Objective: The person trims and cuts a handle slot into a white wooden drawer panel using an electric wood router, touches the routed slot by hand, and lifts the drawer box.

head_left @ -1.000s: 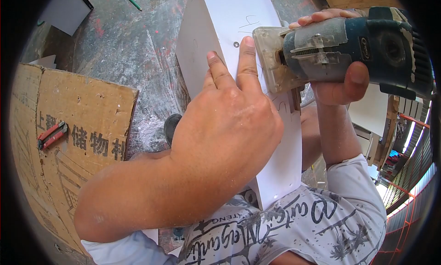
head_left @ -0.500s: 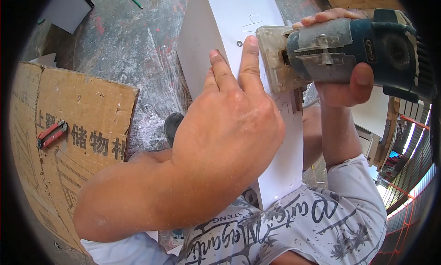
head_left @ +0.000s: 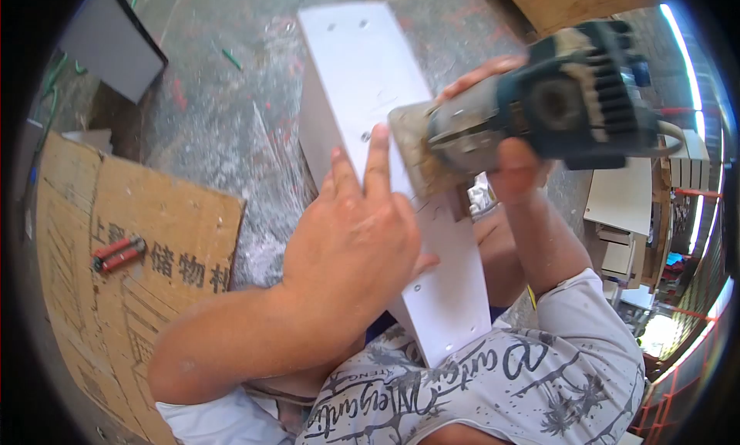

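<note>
Head view, frame centre: your left hand (head_left: 351, 241), fingers spread flat on white board (head_left: 362, 67); your right hand (head_left: 512, 167) clenched around trimmer (head_left: 539, 117).

We look down on a grey concrete floor (head_left: 208, 113), dusty and flecked with red and green paint. A flattened cardboard sheet (head_left: 116, 291) printed with dark characters lies at the left, with a red tool (head_left: 118, 254) on it. A dark-edged grey panel (head_left: 108, 40) rests at top left. White boards (head_left: 628, 198) stand at the right in bright daylight.
</note>
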Tool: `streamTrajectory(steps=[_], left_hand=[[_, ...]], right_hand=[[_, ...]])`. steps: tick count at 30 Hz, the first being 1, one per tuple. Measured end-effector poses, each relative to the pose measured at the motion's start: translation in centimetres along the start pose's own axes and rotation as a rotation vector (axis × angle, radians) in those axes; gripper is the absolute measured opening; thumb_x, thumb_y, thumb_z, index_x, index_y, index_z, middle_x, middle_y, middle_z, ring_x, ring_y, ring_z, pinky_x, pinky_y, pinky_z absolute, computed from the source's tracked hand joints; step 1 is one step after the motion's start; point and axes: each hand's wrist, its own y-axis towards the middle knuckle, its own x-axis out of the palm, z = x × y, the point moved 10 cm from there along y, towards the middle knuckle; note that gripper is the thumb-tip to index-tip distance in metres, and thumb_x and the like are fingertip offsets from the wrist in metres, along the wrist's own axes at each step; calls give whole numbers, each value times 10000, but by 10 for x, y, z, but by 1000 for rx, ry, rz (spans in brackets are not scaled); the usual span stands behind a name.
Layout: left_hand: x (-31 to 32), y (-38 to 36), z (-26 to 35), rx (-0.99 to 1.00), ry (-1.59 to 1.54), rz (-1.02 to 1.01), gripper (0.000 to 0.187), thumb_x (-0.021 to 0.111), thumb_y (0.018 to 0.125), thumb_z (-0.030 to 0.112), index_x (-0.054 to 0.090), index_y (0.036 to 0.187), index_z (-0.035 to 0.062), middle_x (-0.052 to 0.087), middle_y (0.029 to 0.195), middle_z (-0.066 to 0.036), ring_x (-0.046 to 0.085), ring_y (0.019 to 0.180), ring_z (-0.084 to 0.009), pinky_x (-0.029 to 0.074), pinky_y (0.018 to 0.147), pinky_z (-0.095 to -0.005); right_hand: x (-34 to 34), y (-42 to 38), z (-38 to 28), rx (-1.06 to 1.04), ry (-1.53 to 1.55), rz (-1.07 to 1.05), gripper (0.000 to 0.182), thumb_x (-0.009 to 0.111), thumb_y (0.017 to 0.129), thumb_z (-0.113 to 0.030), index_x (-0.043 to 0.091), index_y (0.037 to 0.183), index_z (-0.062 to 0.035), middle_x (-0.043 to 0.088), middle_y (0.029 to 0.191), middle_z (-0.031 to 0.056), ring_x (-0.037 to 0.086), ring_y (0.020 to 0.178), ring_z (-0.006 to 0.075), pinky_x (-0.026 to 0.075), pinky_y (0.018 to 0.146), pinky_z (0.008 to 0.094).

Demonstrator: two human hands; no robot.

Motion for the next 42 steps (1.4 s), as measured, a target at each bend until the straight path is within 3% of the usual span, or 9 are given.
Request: streamTrajectory(steps=[3,4,8,11,14,17,32,38,42], left_hand=[[-23,9,-3,-2,-51,-57,526,831,772,437,703,907,-55,629,1321,-316,730,1004,-369,600,835,-389],[-33,12,-6,-83,16,-161,589,845,749,473,666,1068,10,673,1316,-153,723,929,-292,577,758,-378],[-128,34,16,90,2,318,675,912,649,397,607,1182,118,694,1203,-69,725,930,-282,579,762,-363],[-163,57,28,276,-13,579,759,949,577,341,605,1225,146,679,1258,-50,729,987,-284,588,798,-379],[-165,75,39,362,16,571,816,970,517,267,614,1248,187,654,1333,-17,726,1033,-286,599,836,-390],[-159,79,44,399,146,574,789,961,529,202,624,1243,202,633,1383,4,724,1045,-280,608,849,-387],[-150,65,46,333,-18,609,804,951,562,52,661,1312,76,611,1433,-73,707,1044,-263,600,883,-369],[-129,63,30,207,-230,563,1079,990,569,152,480,1517,93,600,1451,-117,684,1131,-271,583,867,-370],[-90,57,-2,143,-310,497,1052,946,671,301,404,1533,36,574,1434,-192,602,1257,-376,505,1030,-446]], right_hand=[[1,0,-8,-55,-111,16,734,785,888,-461,451,1356,-5,584,1166,138,614,1078,245,550,926,428],[-3,-1,-9,-76,-187,1,702,780,893,-447,480,1339,3,596,1156,128,621,1059,243,550,911,413],[-10,2,-41,-198,-448,103,506,844,750,-209,677,1182,-6,723,1038,77,683,927,178,559,832,334],[-8,3,-43,-197,-442,111,458,824,725,-183,694,1133,-18,732,990,71,683,881,166,559,801,337],[-9,5,-24,-59,-242,63,405,761,792,-198,653,1137,-14,686,1027,53,652,908,163,543,809,329],[-9,9,-35,-175,-257,133,369,777,791,-218,650,1083,-32,675,958,25,635,834,143,534,748,312],[-11,12,-29,-240,-291,123,362,812,757,-171,704,1078,-44,729,950,98,685,809,195,554,747,346],[-11,10,-26,-271,-338,89,408,844,746,-203,704,1094,-44,728,951,101,691,818,210,554,758,352],[-15,9,-24,-234,-335,112,454,868,744,-245,697,1113,-45,723,953,104,696,848,216,553,784,358]])
